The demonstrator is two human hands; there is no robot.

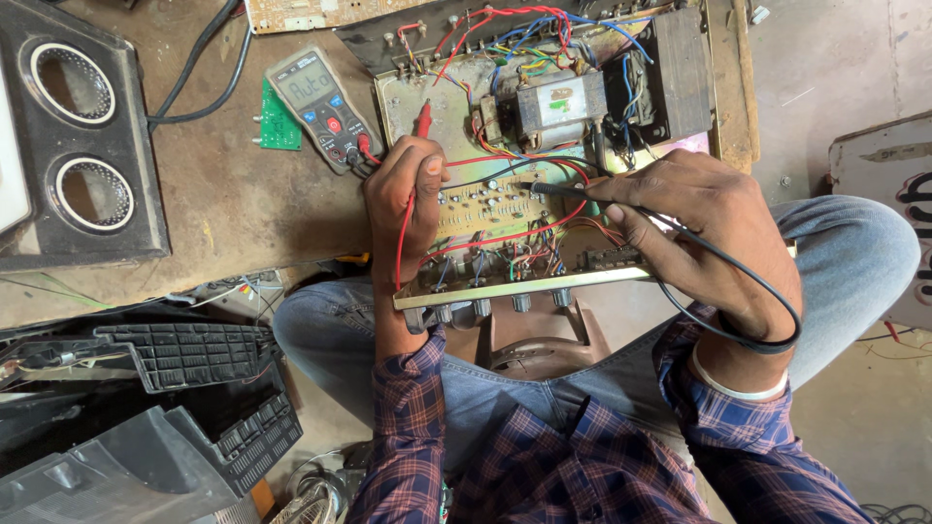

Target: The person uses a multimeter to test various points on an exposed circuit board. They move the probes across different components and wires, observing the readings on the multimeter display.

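Head view looks down on an open amplifier chassis resting across the person's knees. Left hand is closed around a red probe, its tip up near the metal plate. Right hand pinches a black probe whose tip touches the circuit board (black lead looping round the wrist). Nearby, a multimeter lies on the bench.

A single head-worn view looks steeply down from above the person's chest onto the opened amplifier chassis, close enough that it fills the upper middle of the frame (the lap sits just below it, a speaker panel well to its left).
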